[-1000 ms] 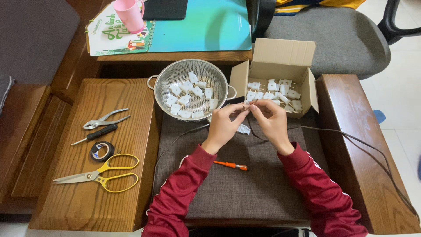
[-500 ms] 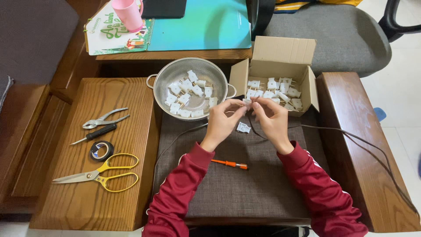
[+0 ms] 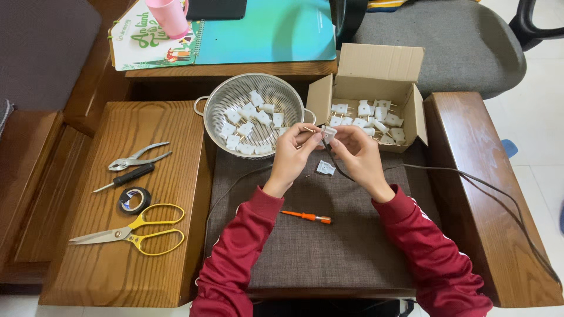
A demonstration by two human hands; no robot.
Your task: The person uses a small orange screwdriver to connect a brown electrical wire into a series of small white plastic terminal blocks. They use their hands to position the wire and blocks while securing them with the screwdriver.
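Observation:
Both my hands meet over a brown cushion [image 3: 329,252], in red sleeves. My left hand [image 3: 294,152] and my right hand [image 3: 355,154] together hold a small white plug part [image 3: 329,134] with a dark cable [image 3: 470,182] running from it off to the right. Another white plug piece [image 3: 325,168] lies on the cushion just below my hands. A metal colander [image 3: 235,88] with several white plug parts sits behind my left hand. An open cardboard box [image 3: 376,67] with more white plugs sits behind my right hand. An orange screwdriver [image 3: 305,216] lies between my forearms.
On the wooden side table [image 3: 147,258] at left lie pliers [image 3: 138,157], a black screwdriver [image 3: 126,177], a roll of black tape [image 3: 134,199] and yellow scissors [image 3: 132,233]. A pink cup [image 3: 169,16] and a notebook [image 3: 158,44] sit on the far desk. A grey chair [image 3: 458,41] stands behind.
My hands have shifted slightly on the plug part, staying in the same spot; the cable still runs from it.

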